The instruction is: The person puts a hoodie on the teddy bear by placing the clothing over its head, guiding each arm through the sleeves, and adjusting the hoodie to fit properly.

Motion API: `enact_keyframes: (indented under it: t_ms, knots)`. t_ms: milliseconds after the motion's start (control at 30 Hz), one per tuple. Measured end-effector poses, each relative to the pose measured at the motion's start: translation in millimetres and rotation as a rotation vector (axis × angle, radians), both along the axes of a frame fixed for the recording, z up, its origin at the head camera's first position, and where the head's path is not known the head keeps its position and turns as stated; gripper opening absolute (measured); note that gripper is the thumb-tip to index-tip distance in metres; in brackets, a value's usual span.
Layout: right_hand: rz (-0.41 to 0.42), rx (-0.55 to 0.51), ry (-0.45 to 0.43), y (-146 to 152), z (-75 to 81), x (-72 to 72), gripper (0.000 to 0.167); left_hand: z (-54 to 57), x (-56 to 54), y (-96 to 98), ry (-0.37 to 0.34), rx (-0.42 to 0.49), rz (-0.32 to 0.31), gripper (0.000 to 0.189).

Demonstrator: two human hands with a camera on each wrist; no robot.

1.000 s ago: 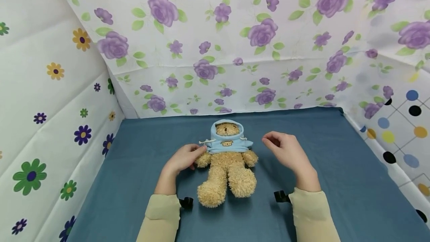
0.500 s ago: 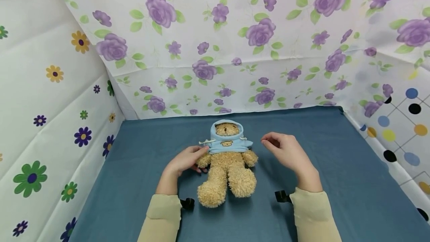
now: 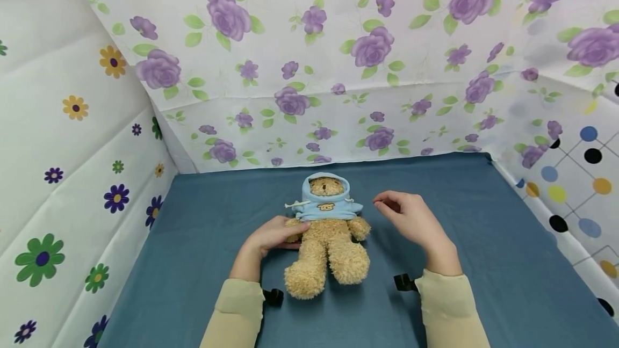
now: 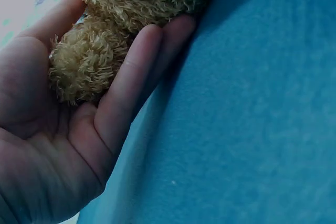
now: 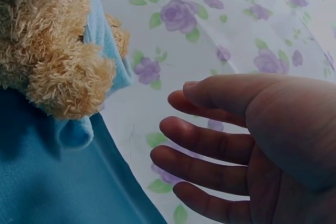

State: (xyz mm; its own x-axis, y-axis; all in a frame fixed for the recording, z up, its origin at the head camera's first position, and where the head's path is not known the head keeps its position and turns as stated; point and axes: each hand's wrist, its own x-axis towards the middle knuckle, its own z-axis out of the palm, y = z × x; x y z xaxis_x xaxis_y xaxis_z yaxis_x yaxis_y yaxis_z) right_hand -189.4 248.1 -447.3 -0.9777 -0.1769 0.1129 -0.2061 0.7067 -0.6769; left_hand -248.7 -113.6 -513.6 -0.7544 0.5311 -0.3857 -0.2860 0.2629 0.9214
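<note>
A tan plush teddy bear point(image 3: 329, 232) lies on its back with its feet toward me. Its light blue hoodie point(image 3: 338, 209) is bunched around the head and upper chest, and both furry arms stick out below the hem. My left hand point(image 3: 273, 233) grips the bear's left-side flank, thumb across the belly and fingers underneath. In the left wrist view, the bear's paw point(image 4: 89, 61) sits in the palm between thumb and fingers. Holding nothing, my right hand point(image 3: 411, 216) hovers beside the bear's other side. Its fingers look relaxed and slightly bent in the right wrist view.
Beneath the bear is a blue cloth-covered table point(image 3: 203, 262). A white curtain with purple roses point(image 3: 290, 101) rises along the back edge. Flower-print cloth point(image 3: 72, 219) borders the left side and dotted cloth point(image 3: 575, 197) the right.
My left hand has slid inward from the bear's arm to its flank, thumb now over the belly and fingers beneath. The right hand stays nearly still, and the bear has barely moved.
</note>
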Motion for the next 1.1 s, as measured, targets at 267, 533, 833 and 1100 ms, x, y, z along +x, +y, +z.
enact_keyframes:
  t_ms: [267, 533, 833, 1100]
  knots:
    - [-0.002, -0.003, 0.001, 1.1, -0.7, 0.1, 0.022, -5.0, -1.0, -0.8, -0.018, 0.036, 0.038, 0.058]
    - [-0.001, -0.008, -0.022, 1.2, -1.1, -0.4, 0.025, -5.4, -1.2, 0.8, -0.007, 0.051, 0.040, 0.050]
    - [-0.004, -0.007, -0.015, 2.1, -3.1, -1.7, 0.025, -4.1, -2.4, 1.5, -0.010, 0.065, 0.045, 0.041]
    - [0.006, -0.007, -0.031, 2.4, -4.8, -2.4, 0.026, -4.2, -3.0, 1.5, -0.015, 0.087, 0.029, 0.042]
